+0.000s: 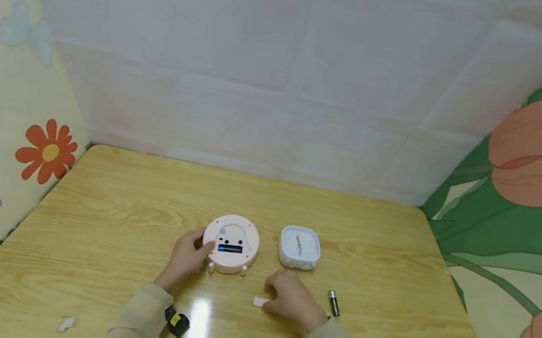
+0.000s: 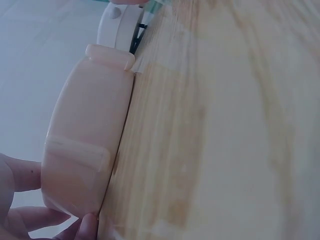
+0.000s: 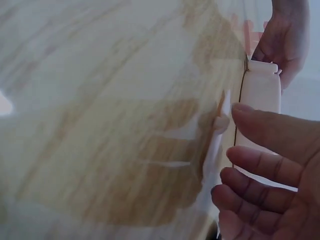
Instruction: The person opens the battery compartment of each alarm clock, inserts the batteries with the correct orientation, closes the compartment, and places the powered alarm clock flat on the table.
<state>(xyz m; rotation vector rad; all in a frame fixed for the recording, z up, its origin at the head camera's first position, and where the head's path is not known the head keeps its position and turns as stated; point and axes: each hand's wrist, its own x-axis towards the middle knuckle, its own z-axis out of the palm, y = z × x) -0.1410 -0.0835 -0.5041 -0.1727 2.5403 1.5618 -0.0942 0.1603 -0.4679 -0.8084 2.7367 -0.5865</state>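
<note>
A round pink alarm clock [image 1: 248,231] lies face down, its two small feet toward me. A dark battery [image 1: 230,249] sits in the uncovered slot in its back. My left hand [image 1: 187,259] grips the clock's left side, thumb on the back and fingers around the edge; the left wrist view shows the fingertips low against the rim. Beside a small pale pink battery cover [image 1: 259,301] on the table is my right hand [image 1: 294,300]. In the right wrist view its loosely bent fingers hover around the cover [image 3: 214,150], with the thumb tip close to one end.
A white square alarm clock [image 1: 300,247] lies face up, right of the pink one. Another battery [image 1: 334,303] lies right of my right hand. A small whitish scrap [image 1: 66,324] is at the table's near left. A white cloth wall [image 1: 267,126] borders the table's back edge.
</note>
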